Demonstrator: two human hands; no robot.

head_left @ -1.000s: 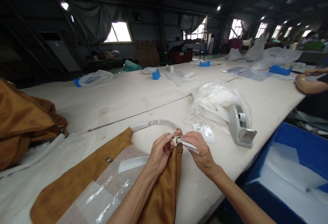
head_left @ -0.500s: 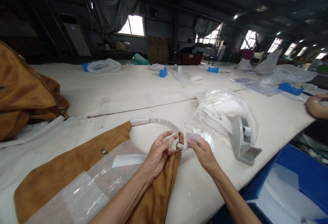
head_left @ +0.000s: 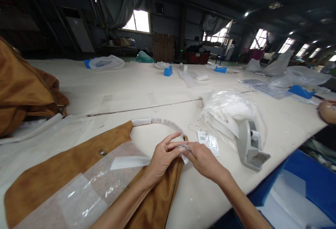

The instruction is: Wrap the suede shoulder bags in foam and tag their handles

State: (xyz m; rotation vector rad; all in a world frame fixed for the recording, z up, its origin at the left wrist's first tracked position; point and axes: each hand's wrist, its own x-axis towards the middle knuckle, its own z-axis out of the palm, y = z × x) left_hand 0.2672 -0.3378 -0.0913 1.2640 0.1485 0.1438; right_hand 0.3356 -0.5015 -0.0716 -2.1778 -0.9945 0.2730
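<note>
A brown bag (head_left: 65, 159) lies on the table with its handle (head_left: 168, 122) wrapped in white and curving up behind my hands. At the handle's right end, my left hand (head_left: 163, 156) pinches a small white wrapping sheet (head_left: 185, 147) with thumb and fingers, its index finger raised. My right hand (head_left: 204, 159) closes on the same sheet from the right, fingertips meeting the left ones. The sheet is folded about the strap end, and the metal ring there is hidden by my fingers. A translucent wrap with a white strip (head_left: 128, 163) covers part of the bag.
A grey tape dispenser (head_left: 250, 145) stands right of my hands, by a clear plastic bag of white sheets (head_left: 225, 112). A tag in a clear packet (head_left: 208, 142) lies nearer. More brown bags (head_left: 26, 89) are piled left. Another person's arm (head_left: 327, 112) shows at the right edge.
My right hand has moved left with the white sheet, bringing it onto the strap end against my left hand. The metal ring, visible before, is now covered.
</note>
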